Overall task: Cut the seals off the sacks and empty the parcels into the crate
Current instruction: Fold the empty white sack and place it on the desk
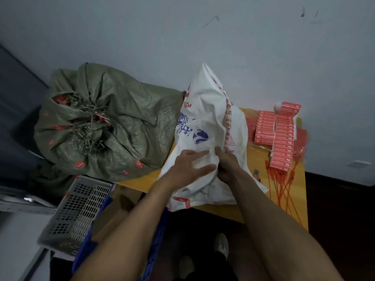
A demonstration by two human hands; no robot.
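White woven sack (205, 126) with blue and red print lies on the yellow tabletop (253, 157), overhanging its near edge. Left hand (188, 165) presses flat on it, fingers spread; right hand (227, 165) grips a fold of the cloth. Tied green woven sack (121, 126) crowds the far left corner. Blue plastic crate (158, 238) sits below, near left; red seal strips (282, 188) line the right edge

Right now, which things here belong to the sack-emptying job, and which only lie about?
Job:
white printed plastic sack
green woven sack, tied shut
grey perforated plastic crate

Lying about:
small red cardboard boxes
loose orange plastic ties
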